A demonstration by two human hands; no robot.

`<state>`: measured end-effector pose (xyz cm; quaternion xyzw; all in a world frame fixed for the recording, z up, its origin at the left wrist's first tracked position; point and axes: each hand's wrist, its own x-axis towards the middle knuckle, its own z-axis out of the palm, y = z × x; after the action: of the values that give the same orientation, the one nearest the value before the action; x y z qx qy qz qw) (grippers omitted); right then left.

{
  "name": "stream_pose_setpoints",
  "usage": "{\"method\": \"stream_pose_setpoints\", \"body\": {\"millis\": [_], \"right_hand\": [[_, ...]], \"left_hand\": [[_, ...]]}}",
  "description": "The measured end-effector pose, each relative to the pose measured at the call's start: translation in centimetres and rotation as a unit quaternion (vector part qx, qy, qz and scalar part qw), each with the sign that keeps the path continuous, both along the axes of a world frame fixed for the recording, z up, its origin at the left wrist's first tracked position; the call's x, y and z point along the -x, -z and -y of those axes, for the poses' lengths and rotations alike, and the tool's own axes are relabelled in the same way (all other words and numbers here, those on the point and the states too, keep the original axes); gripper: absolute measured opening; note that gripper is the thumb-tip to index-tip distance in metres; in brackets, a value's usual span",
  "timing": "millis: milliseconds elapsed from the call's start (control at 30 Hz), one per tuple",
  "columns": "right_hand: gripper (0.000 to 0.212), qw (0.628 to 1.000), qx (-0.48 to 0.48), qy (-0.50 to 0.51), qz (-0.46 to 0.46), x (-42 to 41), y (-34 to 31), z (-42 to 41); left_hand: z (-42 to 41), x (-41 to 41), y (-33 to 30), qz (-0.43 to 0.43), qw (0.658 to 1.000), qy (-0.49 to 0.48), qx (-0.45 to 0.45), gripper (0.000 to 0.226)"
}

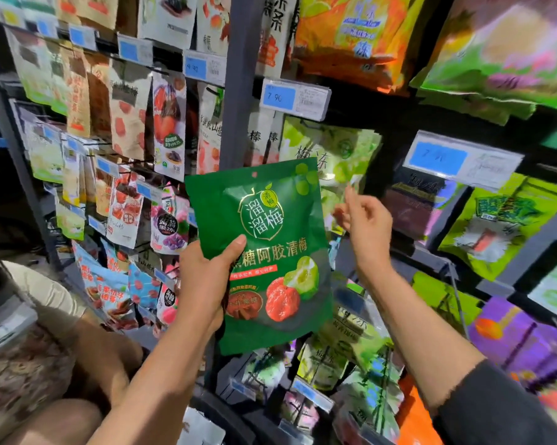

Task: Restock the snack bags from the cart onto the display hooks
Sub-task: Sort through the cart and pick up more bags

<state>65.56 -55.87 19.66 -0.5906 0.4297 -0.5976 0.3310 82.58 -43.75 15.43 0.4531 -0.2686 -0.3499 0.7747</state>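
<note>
My left hand (206, 277) grips a dark green snack bag (267, 220) by its left edge, thumb across the front, holding it upright in front of the display. The bag shows gold lettering and a picture of green and red plums. To the right of the bag, my right hand (365, 224) is raised with fingers loosely curled and holds nothing. It is close to the light green bags (335, 149) hanging behind. The hooks behind the held bag are hidden.
Hanging snack bags fill the racks on the left (126, 123) and right (501, 226). Blue price tags (295, 97) stick out on rails. A black upright post (242, 75) divides the racks. Another person (56, 348) crouches at the lower left.
</note>
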Motion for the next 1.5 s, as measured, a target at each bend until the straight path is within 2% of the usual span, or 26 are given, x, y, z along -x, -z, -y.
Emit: {"method": "stream_pose_setpoints", "body": {"millis": [67, 167, 267, 400, 567, 700, 867, 933, 967, 1033, 1133, 1233, 1367, 1500], "right_hand": [[0.035, 0.994, -0.036, -0.107, -0.009, 2.4, 0.5, -3.1], [0.035, 0.992, -0.019, -0.124, -0.030, 6.1, -0.1, -6.9], [0.041, 0.997, 0.003, -0.073, -0.027, 9.9, -1.7, -10.4], [0.042, 0.993, 0.073, 0.032, -0.089, 14.2, -5.4, -15.5], [0.048, 0.969, 0.171, 0.155, -0.092, 18.7, -9.3, -19.0], [0.060, 0.949, 0.237, 0.197, -0.068, 21.7, -13.1, -20.0], [0.087, 0.930, 0.290, 0.215, -0.073, 25.2, -19.1, -19.6], [0.086, 0.934, 0.289, 0.196, -0.070, 26.4, -21.2, -18.7], [0.085, 0.938, 0.289, 0.182, -0.067, 26.7, -22.1, -18.2], [0.083, 0.938, 0.295, 0.169, -0.068, 27.0, -23.5, -17.1], [0.081, 0.936, 0.312, 0.157, -0.051, 27.1, -25.1, -15.6], [0.075, 0.935, 0.317, 0.151, -0.044, 27.6, -26.3, -14.2], [0.080, 0.941, 0.297, 0.153, -0.046, 28.2, -26.5, -12.5], [0.077, 0.943, 0.296, 0.145, -0.044, 29.0, -26.4, -11.9]], "left_hand": [[0.1, 1.0, -1.3, 0.012, 0.999, 0.047, 0.013, 0.018], [0.5, 3.6, -3.7, 0.040, 0.991, 0.117, 0.045, 0.017], [0.8, 7.3, -6.5, 0.050, 0.975, 0.199, 0.089, 0.016], [0.9, 12.9, -10.5, 0.061, 0.946, 0.295, 0.123, 0.014], [0.3, 18.7, -15.5, 0.079, 0.907, 0.370, 0.182, 0.015], [0.8, 21.7, -19.7, 0.121, 0.873, 0.413, 0.231, 0.019], [1.0, 23.1, -24.1, 0.316, 0.832, 0.344, 0.299, 0.074], [1.3, 23.4, -26.0, 0.405, 0.818, 0.236, 0.334, 0.084], [1.7, 23.3, -27.3, 0.457, 0.799, 0.160, 0.356, 0.084], [2.6, 23.3, -30.2, 0.538, 0.741, 0.040, 0.399, 0.079], [4.2, 24.0, -34.5, 0.619, 0.673, -0.044, 0.403, 0.068], [5.3, 24.8, -37.6, 0.682, 0.623, -0.071, 0.377, 0.057], [7.1, 25.6, -38.9, 0.744, 0.567, -0.075, 0.345, 0.059], [8.2, 25.8, -38.2, 0.756, 0.558, -0.072, 0.334, 0.060]]}}
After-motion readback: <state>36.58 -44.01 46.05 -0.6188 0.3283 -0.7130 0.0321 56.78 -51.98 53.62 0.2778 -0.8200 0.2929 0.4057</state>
